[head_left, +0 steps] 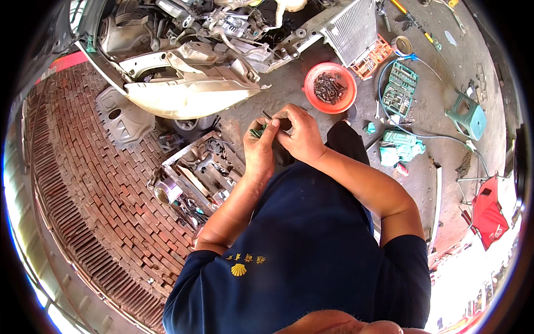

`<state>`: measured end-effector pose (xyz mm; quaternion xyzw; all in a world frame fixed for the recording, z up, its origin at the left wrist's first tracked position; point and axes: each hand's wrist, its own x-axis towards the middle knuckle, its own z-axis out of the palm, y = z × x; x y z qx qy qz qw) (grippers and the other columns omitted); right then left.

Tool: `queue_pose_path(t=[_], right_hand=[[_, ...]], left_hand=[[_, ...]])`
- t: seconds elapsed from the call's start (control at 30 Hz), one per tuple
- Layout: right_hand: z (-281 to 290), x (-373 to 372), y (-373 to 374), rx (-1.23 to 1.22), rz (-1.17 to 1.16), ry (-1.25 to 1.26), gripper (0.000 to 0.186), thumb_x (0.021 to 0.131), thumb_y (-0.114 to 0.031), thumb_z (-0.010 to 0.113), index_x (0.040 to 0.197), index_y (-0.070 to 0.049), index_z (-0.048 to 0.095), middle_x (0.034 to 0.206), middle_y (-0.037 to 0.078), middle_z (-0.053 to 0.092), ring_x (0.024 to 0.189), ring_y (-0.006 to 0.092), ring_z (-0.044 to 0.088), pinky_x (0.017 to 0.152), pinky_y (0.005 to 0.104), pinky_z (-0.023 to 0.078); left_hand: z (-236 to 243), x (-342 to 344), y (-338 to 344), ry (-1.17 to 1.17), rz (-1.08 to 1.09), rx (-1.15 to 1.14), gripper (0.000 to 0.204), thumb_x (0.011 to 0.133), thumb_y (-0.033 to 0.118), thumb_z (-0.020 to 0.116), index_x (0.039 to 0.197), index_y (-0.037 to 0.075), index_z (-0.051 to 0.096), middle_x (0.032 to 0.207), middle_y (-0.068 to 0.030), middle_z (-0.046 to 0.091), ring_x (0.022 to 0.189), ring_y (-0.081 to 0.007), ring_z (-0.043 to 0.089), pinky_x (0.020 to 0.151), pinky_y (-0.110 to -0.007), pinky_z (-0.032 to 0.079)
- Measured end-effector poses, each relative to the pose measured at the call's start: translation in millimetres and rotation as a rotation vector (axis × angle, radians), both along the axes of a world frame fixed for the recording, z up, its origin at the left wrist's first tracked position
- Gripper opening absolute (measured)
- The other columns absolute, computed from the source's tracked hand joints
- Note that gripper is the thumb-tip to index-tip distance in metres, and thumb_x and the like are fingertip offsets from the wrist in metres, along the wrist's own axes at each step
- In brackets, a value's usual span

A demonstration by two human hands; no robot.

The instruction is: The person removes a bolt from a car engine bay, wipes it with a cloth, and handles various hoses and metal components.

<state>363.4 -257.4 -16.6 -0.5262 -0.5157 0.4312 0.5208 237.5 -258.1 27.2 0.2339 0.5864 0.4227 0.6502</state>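
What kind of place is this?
Probably a vehicle repair shop: a stripped-down car front with its innards exposed, a bare radiator and an open green tool case.

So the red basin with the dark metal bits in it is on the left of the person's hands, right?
Not the left: the head view shows the red basin with the dark metal bits to the right of the left hand and right hand.

hands (259, 151): 2 | basin (349, 92): 1 | green stool (473, 119): 1 | radiator (352, 33): 1
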Motion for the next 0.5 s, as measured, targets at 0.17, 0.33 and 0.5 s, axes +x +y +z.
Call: queue_pose_path(t=[0.17, 0.33, 0.5], right_hand=[[7, -5, 5, 0.007, -0.02, 0.033, 0.022, 0.081, -0.001, 0.076, 0.098, -0.002, 0.061, 0.092, 0.015, 0.068, 0.085, 0.0344, 0.069, 0.075, 0.0407, 0.055], [6, -9, 7, 0.015, 0.038, -0.019, 0.023, 0.082, -0.002, 0.076, 0.099, -0.003, 0.061, 0.093, 0.014, 0.068, 0.087, 0.0346, 0.07, 0.074, 0.0412, 0.055], [13, -15, 8, 0.003, 0.071, -0.049, 0.023, 0.081, -0.004, 0.076, 0.099, -0.004, 0.061, 0.094, 0.014, 0.068, 0.088, 0.0366, 0.07, 0.074, 0.0427, 0.056]], left_hand=[[-5, -8, -1, 0.04, -0.008, 0.053, 0.013, 0.1, 0.012, 0.074, 0.102, 0.005, 0.063, 0.094, -0.0001, 0.066, 0.084, -0.0081, 0.059, 0.076, -0.023, 0.049], [4, -11, 2, 0.001, -0.007, 0.038, 0.014, 0.1, 0.013, 0.074, 0.1, 0.006, 0.062, 0.092, 0.0003, 0.066, 0.081, -0.0073, 0.059, 0.072, -0.023, 0.049], [1, -18, 1, -0.025, 0.001, 0.068, 0.012, 0.1, 0.012, 0.073, 0.1, 0.007, 0.061, 0.092, -0.0006, 0.067, 0.081, -0.0077, 0.06, 0.072, -0.024, 0.051]])
